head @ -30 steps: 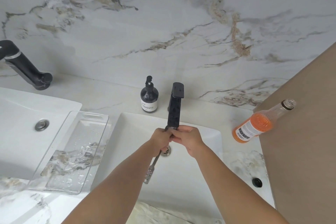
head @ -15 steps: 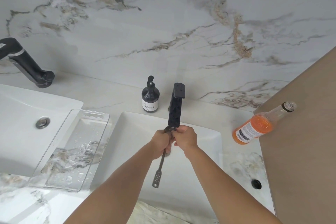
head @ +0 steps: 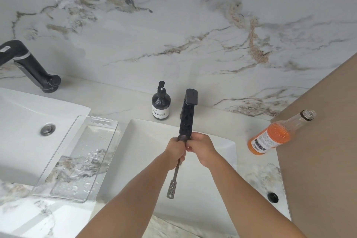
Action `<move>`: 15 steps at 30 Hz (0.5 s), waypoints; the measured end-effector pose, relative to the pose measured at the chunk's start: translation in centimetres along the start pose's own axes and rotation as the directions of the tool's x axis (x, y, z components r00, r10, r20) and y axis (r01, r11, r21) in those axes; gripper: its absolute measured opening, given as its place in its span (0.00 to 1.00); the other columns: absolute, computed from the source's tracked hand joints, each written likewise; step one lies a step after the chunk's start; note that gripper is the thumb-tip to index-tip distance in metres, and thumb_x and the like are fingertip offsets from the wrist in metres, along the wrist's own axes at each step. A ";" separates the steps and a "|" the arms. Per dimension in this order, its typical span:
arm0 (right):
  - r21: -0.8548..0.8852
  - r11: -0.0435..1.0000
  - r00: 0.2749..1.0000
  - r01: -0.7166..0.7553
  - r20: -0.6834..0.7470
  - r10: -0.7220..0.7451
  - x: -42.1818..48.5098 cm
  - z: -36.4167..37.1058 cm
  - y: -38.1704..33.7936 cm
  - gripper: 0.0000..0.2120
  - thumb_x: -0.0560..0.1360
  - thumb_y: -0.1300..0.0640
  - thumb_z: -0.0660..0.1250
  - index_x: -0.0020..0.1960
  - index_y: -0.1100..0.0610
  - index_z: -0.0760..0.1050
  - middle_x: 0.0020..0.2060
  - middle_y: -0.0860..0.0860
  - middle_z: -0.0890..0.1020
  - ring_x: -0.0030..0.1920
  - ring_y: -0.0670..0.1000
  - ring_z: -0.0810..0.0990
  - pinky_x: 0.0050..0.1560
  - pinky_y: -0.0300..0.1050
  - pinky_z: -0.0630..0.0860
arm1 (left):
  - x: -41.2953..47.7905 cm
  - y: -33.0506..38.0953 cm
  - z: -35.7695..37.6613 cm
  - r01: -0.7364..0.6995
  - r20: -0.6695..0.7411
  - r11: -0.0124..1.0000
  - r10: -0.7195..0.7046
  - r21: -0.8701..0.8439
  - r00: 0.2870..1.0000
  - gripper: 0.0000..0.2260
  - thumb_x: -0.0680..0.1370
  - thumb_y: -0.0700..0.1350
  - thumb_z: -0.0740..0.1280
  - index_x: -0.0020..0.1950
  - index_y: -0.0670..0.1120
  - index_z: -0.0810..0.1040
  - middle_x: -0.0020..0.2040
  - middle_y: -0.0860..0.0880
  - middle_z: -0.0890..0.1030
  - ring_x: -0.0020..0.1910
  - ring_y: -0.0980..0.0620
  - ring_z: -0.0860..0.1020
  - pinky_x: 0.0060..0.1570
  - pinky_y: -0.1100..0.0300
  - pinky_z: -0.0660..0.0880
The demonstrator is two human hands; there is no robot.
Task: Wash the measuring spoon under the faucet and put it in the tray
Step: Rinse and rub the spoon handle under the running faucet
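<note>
A dark metal measuring spoon [head: 173,179] hangs over the white sink [head: 146,137], bowl end up under the spout of the black faucet [head: 187,116]. Its perforated handle tip points down toward me. My left hand [head: 176,149] is closed around the spoon's upper handle. My right hand [head: 201,149] presses against the spoon's bowl end, fingers pinched on it just below the spout. The bowl itself is mostly hidden by my fingers. A clear plastic tray [head: 63,152], wet with droplets, lies on the counter to the left of the sink.
A black soap pump bottle [head: 161,103] stands behind the sink, left of the faucet. An uncapped bottle of orange liquid [head: 274,135] sits at the right beside a brown panel [head: 328,141]. A second sink [head: 23,121] and a second black faucet [head: 29,67] are at far left.
The spoon's handle has swung from pointing down-left to hanging nearly straight down. Both hands stay together under the spout.
</note>
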State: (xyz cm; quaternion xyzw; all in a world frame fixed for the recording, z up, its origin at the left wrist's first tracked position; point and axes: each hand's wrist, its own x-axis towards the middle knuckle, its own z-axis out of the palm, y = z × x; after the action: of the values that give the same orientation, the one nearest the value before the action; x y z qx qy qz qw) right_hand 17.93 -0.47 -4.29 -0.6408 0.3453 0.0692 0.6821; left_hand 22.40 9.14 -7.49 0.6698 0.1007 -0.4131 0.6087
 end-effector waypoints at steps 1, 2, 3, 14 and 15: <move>0.038 0.999 1.000 -0.002 0.023 0.001 -0.1 -0.4 -0.2 0.15 0.69 0.74 0.64 0.53 0.65 0.82 0.48 0.61 0.85 0.37 0.56 0.81 0.44 0.47 0.79 | 0.1 0.1 -0.1 -0.004 -0.013 1.000 0.004 -0.007 1.000 0.10 0.81 0.39 0.54 0.41 0.44 0.69 0.30 0.47 0.67 0.22 0.53 0.61 0.25 0.62 0.57; 0.060 0.998 0.999 -0.009 0.035 0.007 -0.2 -0.8 -0.6 0.17 0.70 0.74 0.66 0.56 0.65 0.80 0.50 0.61 0.85 0.38 0.56 0.82 0.44 0.47 0.80 | 0.2 0.1 -0.2 -0.010 -0.044 1.000 0.011 0.020 0.999 0.11 0.81 0.41 0.56 0.40 0.44 0.70 0.29 0.47 0.68 0.22 0.52 0.61 0.24 0.62 0.58; 0.049 0.999 1.000 -0.014 0.028 0.013 -0.2 -1.1 -1.1 0.20 0.70 0.73 0.68 0.61 0.64 0.77 0.53 0.61 0.84 0.39 0.56 0.82 0.45 0.47 0.81 | 0.3 0.3 -0.2 -0.014 -0.081 0.997 0.020 0.074 0.997 0.11 0.82 0.43 0.58 0.40 0.43 0.71 0.29 0.47 0.69 0.22 0.51 0.62 0.24 0.63 0.59; -0.796 0.434 0.811 0.421 0.116 -0.573 -1.4 -1.1 -7.7 0.34 0.73 0.71 0.57 0.78 0.58 0.57 0.79 0.52 0.59 0.76 0.53 0.61 0.72 0.50 0.65 | -2.1 1.1 0.4 0.102 0.109 0.965 -0.077 -0.242 0.991 0.13 0.80 0.29 0.50 0.47 0.38 0.73 0.38 0.44 0.72 0.32 0.52 0.65 0.31 0.60 0.64; -0.816 0.411 0.806 0.408 0.111 -0.581 -1.5 -1.3 -7.2 0.35 0.73 0.71 0.56 0.78 0.56 0.57 0.79 0.51 0.58 0.76 0.53 0.62 0.72 0.49 0.66 | -2.3 1.0 0.2 0.103 0.118 0.963 -0.075 -0.250 0.990 0.12 0.81 0.29 0.51 0.51 0.36 0.74 0.39 0.43 0.74 0.32 0.51 0.66 0.29 0.60 0.67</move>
State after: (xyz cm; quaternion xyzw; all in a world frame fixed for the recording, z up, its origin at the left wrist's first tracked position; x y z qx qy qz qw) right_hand 20.17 -2.33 2.56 -0.9539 0.1317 -0.0484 0.2653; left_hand 21.45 9.55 -5.14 0.5574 0.1504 -0.4591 0.6752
